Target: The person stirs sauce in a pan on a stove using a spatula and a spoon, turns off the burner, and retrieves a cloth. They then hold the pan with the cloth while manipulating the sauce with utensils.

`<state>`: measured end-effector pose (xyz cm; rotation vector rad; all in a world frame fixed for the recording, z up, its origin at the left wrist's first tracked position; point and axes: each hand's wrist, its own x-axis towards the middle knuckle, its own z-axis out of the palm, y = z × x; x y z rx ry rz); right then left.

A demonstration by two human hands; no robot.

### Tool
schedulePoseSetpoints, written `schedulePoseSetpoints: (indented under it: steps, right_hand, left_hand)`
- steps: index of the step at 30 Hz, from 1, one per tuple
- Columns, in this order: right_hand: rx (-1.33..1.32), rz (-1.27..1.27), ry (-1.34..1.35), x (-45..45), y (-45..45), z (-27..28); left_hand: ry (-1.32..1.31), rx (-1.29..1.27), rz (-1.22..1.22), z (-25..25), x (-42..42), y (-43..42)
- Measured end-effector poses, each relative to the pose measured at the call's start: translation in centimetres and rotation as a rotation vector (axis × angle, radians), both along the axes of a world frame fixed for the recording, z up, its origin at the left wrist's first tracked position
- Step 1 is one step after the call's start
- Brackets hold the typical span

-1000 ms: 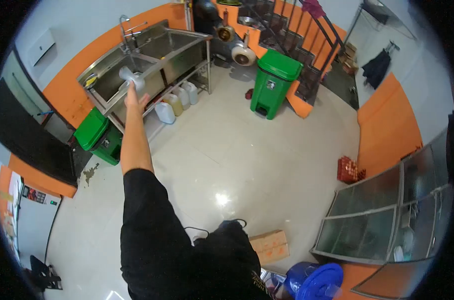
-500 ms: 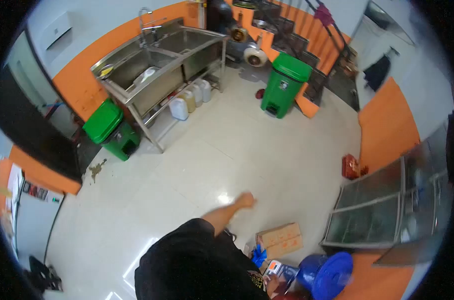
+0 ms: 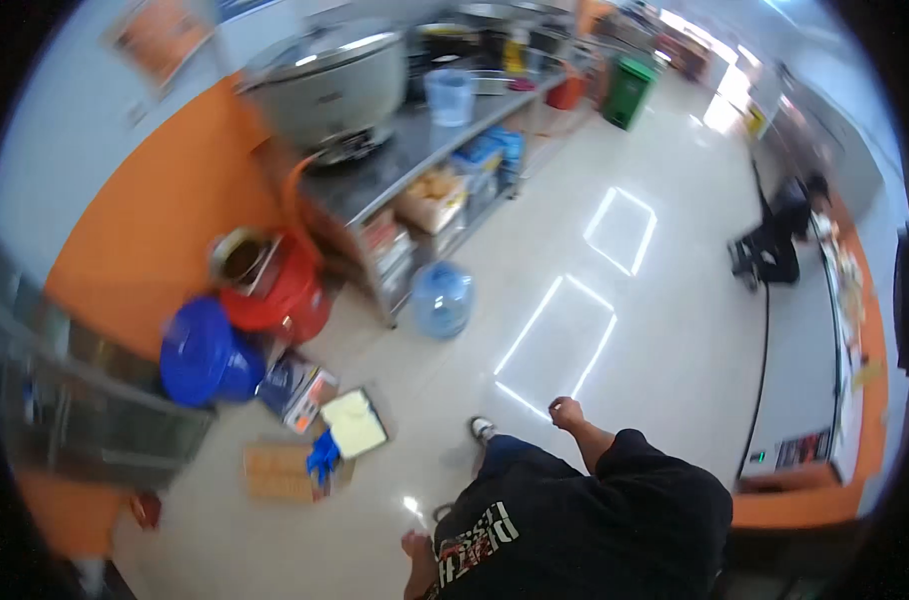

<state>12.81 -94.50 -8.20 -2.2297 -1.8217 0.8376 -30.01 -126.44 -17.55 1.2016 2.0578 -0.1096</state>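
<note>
My right hand (image 3: 567,412) hangs in front of my body above the tiled floor, with its fingers curled in and nothing visible in it. Lower down on the other side is my left hand (image 3: 415,545), slightly blurred; its fingers look curled too, and I see nothing in it. Neither hand touches anything. Nearest to the left hand, on the floor, are a brown cardboard box (image 3: 275,471), a crumpled blue item (image 3: 324,457) that looks like a glove, and an open-topped box with a pale yellow surface (image 3: 355,424). My shoe (image 3: 482,428) shows between the hands.
Left: blue lidded bucket (image 3: 200,350), red bucket (image 3: 300,300), printed box (image 3: 297,390), glass-door cabinet (image 3: 85,400). A water jug (image 3: 443,300) stands by a steel table (image 3: 365,190) bearing a large cooker (image 3: 330,95). A person (image 3: 785,230) is at the right counter (image 3: 800,370); a green bin (image 3: 630,92) stands far back.
My view has swung right, from the sink and stairs to the steel table and long aisle. The blue bucket and cardboard box now appear on the left. Both hands stay without a visible object.
</note>
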Motion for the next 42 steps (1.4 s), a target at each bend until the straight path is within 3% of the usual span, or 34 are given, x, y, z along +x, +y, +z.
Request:
schedulePoseSetpoints:
  steps: [1, 3, 4, 7, 13, 15, 17, 18, 19, 21, 22, 23, 24, 25, 27, 29, 32, 36, 38, 40, 42]
  right_hand:
    - [-0.291, -0.342, 0.224, 2.5, 0.6, 1.6]
    - [-0.352, -0.472, 0.195, 9.0, 1.4, -0.6]
    - [-0.382, -0.505, 0.153, 10.9, 1.5, 0.5]
    - [-0.769, -0.546, 0.268, 18.9, 3.5, -3.0]
    - [-0.581, -0.641, 0.437, 23.8, 12.1, -3.2]
    - [-0.596, -0.605, 0.449, 24.0, 16.1, -3.2]
    - [-0.604, -0.698, 0.54, 23.8, 20.2, -3.7]
    - [-0.615, -0.714, 0.576, 23.9, 22.4, -4.1]
    - [-0.624, -0.716, 0.58, 24.1, 24.4, -5.2]
    - [-0.581, -0.481, 0.458, 25.8, 29.1, -7.7]
    - [-0.544, -0.328, 0.394, 26.9, 30.9, -9.9]
    - [-0.552, -0.368, 0.423, 27.3, 33.7, -8.7]
    - [-0.556, -0.417, 0.455, 27.6, 36.4, -7.1]
    - [-0.548, -0.468, 0.48, 28.5, 40.2, -5.5]
    - [-0.514, -0.691, 0.607, 30.2, 48.2, -2.6]
    - [-0.398, -0.856, 0.702, 31.5, 55.1, -0.4]
    - [-0.197, -0.894, 0.685, 33.2, 67.5, 2.2]
    - [0.08, -0.658, 0.726, 35.2, 88.2, 5.3]
    - [0.149, -0.486, 0.685, 35.6, 100.6, 7.2]
    - [0.418, -0.246, 0.705, 35.0, 112.4, 8.6]
    - [0.518, -0.094, 0.596, 33.2, 122.7, 14.8]
  left_hand:
    - [-0.2, -0.045, 0.159, 1.5, 1.9, 3.1]
    - [-0.545, -0.121, 0.514, 2.8, 5.1, 11.7]
    - [-0.631, -0.18, 0.574, 3.9, 6.6, 15.5]
    - [-0.72, -0.337, 0.558, 6.7, 10.6, 25.2]
    - [-0.905, -0.592, 0.622, 11.0, 20.0, 47.2]
    - [-0.841, -0.595, 0.54, 9.6, 22.2, 54.5]
    - [-0.586, -0.538, 0.274, 1.1, 22.6, 60.9]
    - [-0.563, -0.492, 0.212, 2.2, 24.0, 63.5]
    - [-0.537, -0.435, 0.179, 6.6, 26.2, 68.0]
    - [-0.404, -0.402, 0.056, 11.9, 28.7, 76.1]
    - [-0.473, -0.385, 0.061, 7.9, 28.0, 79.0]
    - [-0.541, -0.366, 0.048, 4.0, 27.6, 82.2]
    - [-0.505, -0.307, -0.067, 5.7, 28.1, 85.3]
    - [-0.474, -0.24, -0.187, 7.9, 29.6, 90.1]
    - [-0.457, -0.329, -0.29, 6.9, 31.2, 97.7]
    - [-0.561, -0.302, -0.269, 11.4, 34.0, 104.9]
    - [-0.93, 0.098, -0.115, 13.3, 39.0, 114.7]
    - [-1.076, 0.474, -0.114, 24.8, 46.6, 128.2]
    - [-0.94, 0.623, -0.151, 27.4, 48.8, 135.4]
    - [-0.832, 0.737, -0.106, 29.8, 50.8, 141.5]
    - [-0.764, 0.853, -0.027, 32.4, 53.0, 148.6]
